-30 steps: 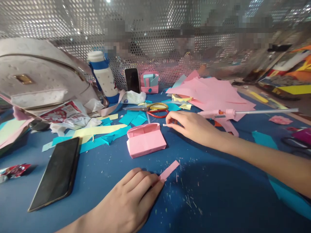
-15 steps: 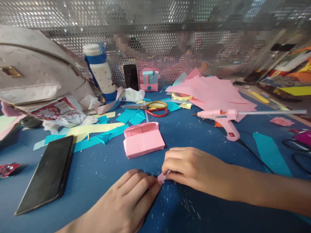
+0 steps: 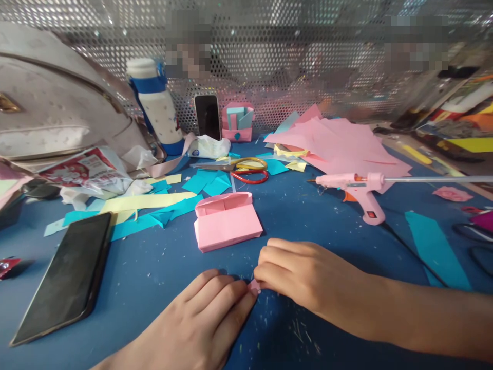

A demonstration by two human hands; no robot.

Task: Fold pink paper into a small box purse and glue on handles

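Observation:
Between my two hands, low over the blue table, is a small piece of pink paper (image 3: 254,285), mostly covered by fingers. My left hand (image 3: 204,313) pinches its left end between thumb and forefinger. From the other side my right hand (image 3: 295,270) has its curled fingers closed on the right end. Just beyond them a small folded pink paper box (image 3: 229,226) lies on its side, apart from both hands. A pink hot glue gun (image 3: 360,187) with a clear glue stick rests farther right.
Scissors (image 3: 246,169) lie among blue and yellow paper scraps (image 3: 206,181). Pink sheets (image 3: 342,144) are piled behind the glue gun. A black phone (image 3: 63,277) lies at left. A bottle (image 3: 156,110), an upright phone (image 3: 208,117) and a backpack (image 3: 50,97) stand at the back.
My right hand has shifted slightly down and left, closer to my left hand, and covers more of the pink paper. The view has moved slightly.

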